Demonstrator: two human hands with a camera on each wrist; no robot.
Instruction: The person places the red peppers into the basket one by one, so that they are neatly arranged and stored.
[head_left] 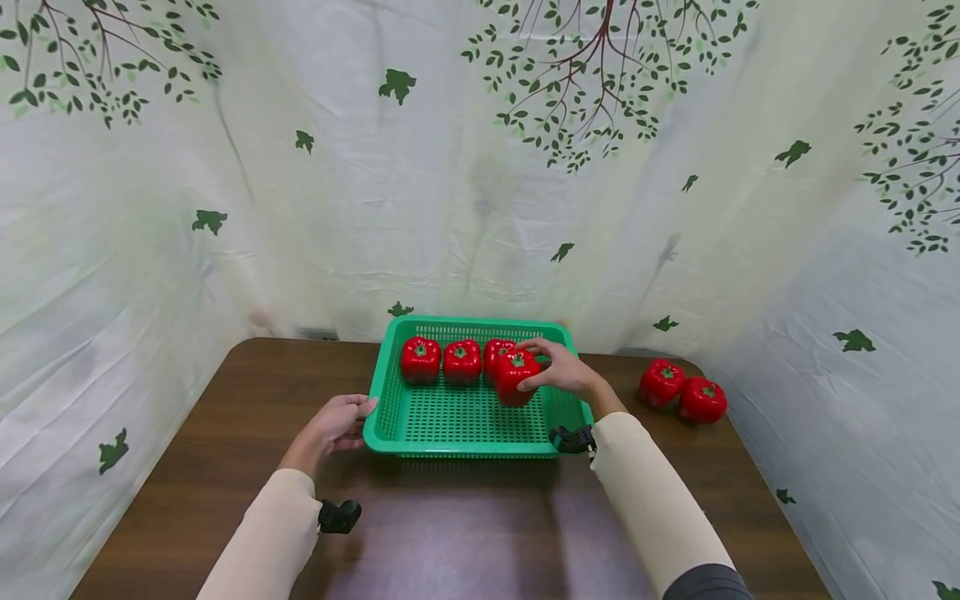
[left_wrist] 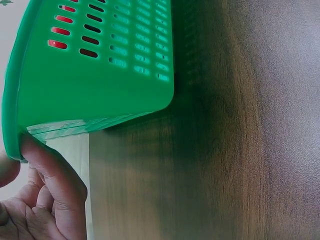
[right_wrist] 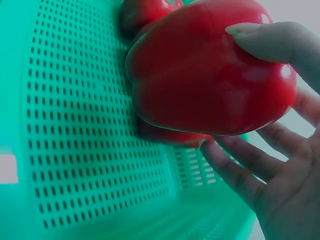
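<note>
"Glossy red, the bell pepper [head_left: 516, 383] in the right grip [head_left: 562, 371]: thumb on one side, fingers on the other, spread just to the pepper's width."

"And where is it by the basket?"

"Within the rim of the green mesh basket [head_left: 465, 448], toward its right end. I can't tell whether the pepper's base touches the mesh."

"What about the left grip [head_left: 341, 419]?"

"Thumb and finger pinch the rim at the basket's left end, perhaps to steady it."

"So which step is this?"

"Setting a pepper down, I'd judge. Three more bell peppers [head_left: 462, 363] stand in a row along the basket's back wall, the rightmost partly hidden behind the held one. The next move seems to call for lowering it clear of that row, then easing the fingers away."

"Any others?"

"A pair of bell peppers [head_left: 702, 400] close together, well to the right of the basket."

"And the surface?"

"A dark brown, wood-grained table [head_left: 225, 467], with a pale sheen in front of the basket."

"The room?"

"Behind the basket hangs a pale, creased curtain [head_left: 450, 208], printed with green leaves [head_left: 397, 86] and, higher up, reddish-brown branches [head_left: 603, 29]."
</note>
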